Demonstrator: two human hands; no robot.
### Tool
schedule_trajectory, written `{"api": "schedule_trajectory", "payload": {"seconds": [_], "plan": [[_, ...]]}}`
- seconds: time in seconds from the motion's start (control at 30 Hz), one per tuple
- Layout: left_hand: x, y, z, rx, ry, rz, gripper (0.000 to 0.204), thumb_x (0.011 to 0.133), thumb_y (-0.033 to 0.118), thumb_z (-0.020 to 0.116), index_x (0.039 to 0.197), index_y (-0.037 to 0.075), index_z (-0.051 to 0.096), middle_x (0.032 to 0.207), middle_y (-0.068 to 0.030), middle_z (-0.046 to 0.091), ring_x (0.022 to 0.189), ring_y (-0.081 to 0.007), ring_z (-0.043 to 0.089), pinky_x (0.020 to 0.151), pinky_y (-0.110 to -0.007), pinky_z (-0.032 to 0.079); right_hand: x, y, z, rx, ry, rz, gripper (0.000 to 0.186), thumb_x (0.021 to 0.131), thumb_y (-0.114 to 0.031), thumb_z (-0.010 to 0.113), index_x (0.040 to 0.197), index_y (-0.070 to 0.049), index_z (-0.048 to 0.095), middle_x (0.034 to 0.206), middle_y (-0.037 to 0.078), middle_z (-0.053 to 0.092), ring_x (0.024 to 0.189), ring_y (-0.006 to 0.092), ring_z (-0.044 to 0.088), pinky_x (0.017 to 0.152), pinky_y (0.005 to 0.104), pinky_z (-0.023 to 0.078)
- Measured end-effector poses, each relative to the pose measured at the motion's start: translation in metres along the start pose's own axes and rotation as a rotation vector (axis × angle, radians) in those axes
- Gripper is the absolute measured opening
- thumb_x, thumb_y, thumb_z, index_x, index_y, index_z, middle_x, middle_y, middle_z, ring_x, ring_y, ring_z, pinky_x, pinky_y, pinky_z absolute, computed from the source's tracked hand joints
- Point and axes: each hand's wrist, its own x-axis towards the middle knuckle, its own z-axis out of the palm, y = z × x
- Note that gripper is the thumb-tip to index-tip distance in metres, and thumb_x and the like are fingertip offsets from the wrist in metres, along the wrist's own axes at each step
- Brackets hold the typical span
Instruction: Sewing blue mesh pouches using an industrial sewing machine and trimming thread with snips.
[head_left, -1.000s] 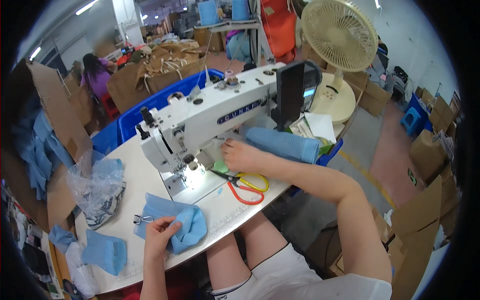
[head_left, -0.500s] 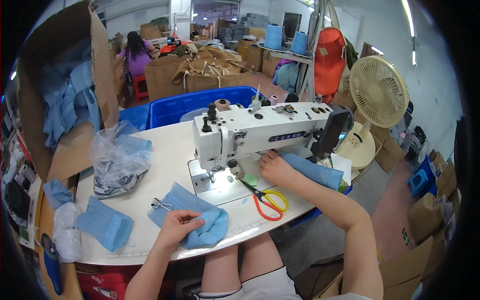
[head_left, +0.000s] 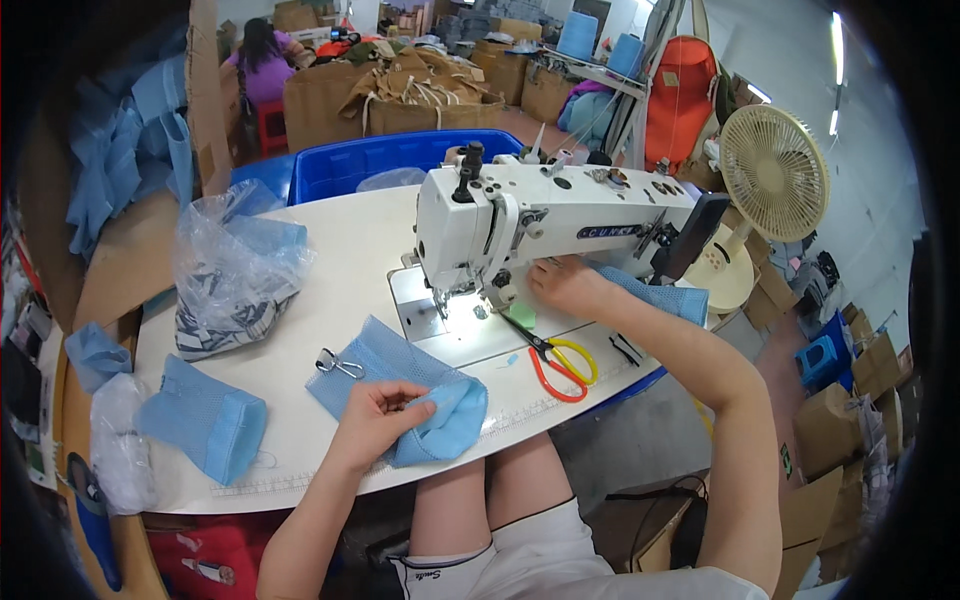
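Note:
My left hand point(head_left: 385, 415) pinches the folded light-blue edge of a blue mesh pouch point(head_left: 385, 355), which lies near the table's front edge. A silver snap hook point(head_left: 340, 365) rests at the pouch's left side. My right hand point(head_left: 568, 285) is under the arm of the white sewing machine point(head_left: 560, 205), fingers curled; whatever they hold is hidden. Beside that forearm lies another blue mesh piece point(head_left: 660, 296). Scissors point(head_left: 560, 365) with red and yellow handles lie in front of the machine, near a small green piece point(head_left: 521, 316).
To the left are a blue mesh pouch point(head_left: 205, 415), a clear plastic bag point(head_left: 240, 280) and a carton point(head_left: 130, 285) of blue pieces. A blue bin point(head_left: 400, 150) stands behind the table. A cream fan point(head_left: 775, 175) stands at right. Small black items point(head_left: 628, 350) lie by the table's right edge.
The view has shifted. My right hand has drawn back slightly under the machine arm, its fingers more curled. My left hand still grips the pouch edge, its fold a little more turned.

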Motion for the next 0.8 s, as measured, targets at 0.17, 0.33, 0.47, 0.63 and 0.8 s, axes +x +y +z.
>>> {"api": "schedule_trajectory", "payload": {"seconds": [0.17,0.33,0.47,0.63,0.8], "plan": [[-0.004,-0.003,0.0,0.072,0.014,0.009,0.027,0.089,0.007,0.085,0.113,-0.005,0.08,0.096,-0.005,0.078,0.083,-0.007,0.067,0.078,-0.023,0.054,0.003,-0.005,0.009,0.058,-0.188,-0.049,0.021,0.081,-0.012,0.067,0.099,-0.007,0.075,0.107,0.003,0.068,0.116,0.0236,0.063,0.097,0.0418,0.054],[-0.008,-0.005,0.001,0.066,0.011,-0.021,0.027,0.089,0.008,0.084,0.113,-0.005,0.08,0.097,-0.0057,0.078,0.086,-0.0079,0.068,0.08,-0.023,0.055,0.001,0.003,0.011,0.085,-0.254,-0.112,0.016,0.08,-0.015,0.069,0.093,-0.008,0.073,0.106,0.003,0.068,0.116,0.0244,0.063,0.096,0.0423,0.054],[-0.003,-0.006,0.001,-0.004,0.012,-0.007,0.027,0.09,0.006,0.084,0.114,-0.005,0.079,0.099,-0.0055,0.079,0.087,-0.0082,0.07,0.081,-0.024,0.056,-0.008,0.006,-0.016,0.341,0.036,0.006,0.011,0.079,-0.016,0.069,0.087,-0.009,0.068,0.096,0.008,0.068,0.097,0.0276,0.071,0.082,0.0449,0.056],[0.0,-0.003,0.0,-0.005,0.032,0.023,0.025,0.091,0.007,0.084,0.112,-0.004,0.079,0.097,-0.0041,0.078,0.085,-0.0068,0.068,0.079,-0.022,0.055,-0.019,-0.011,-0.051,0.434,0.26,0.097,0.018,0.072,-0.015,0.075,0.085,-0.01,0.063,0.089,0.005,0.063,0.09,0.024,0.068,0.077,0.0388,0.055],[0.001,0.0,-0.001,0.068,0.043,-0.028,0.026,0.09,0.009,0.084,0.113,-0.003,0.079,0.095,-0.0034,0.077,0.085,-0.007,0.067,0.08,-0.022,0.054,-0.019,-0.039,-0.072,0.514,0.353,0.063,0.021,0.076,-0.012,0.076,0.094,-0.009,0.064,0.094,0.005,0.067,0.09,0.0247,0.067,0.075,0.04,0.055]]}}
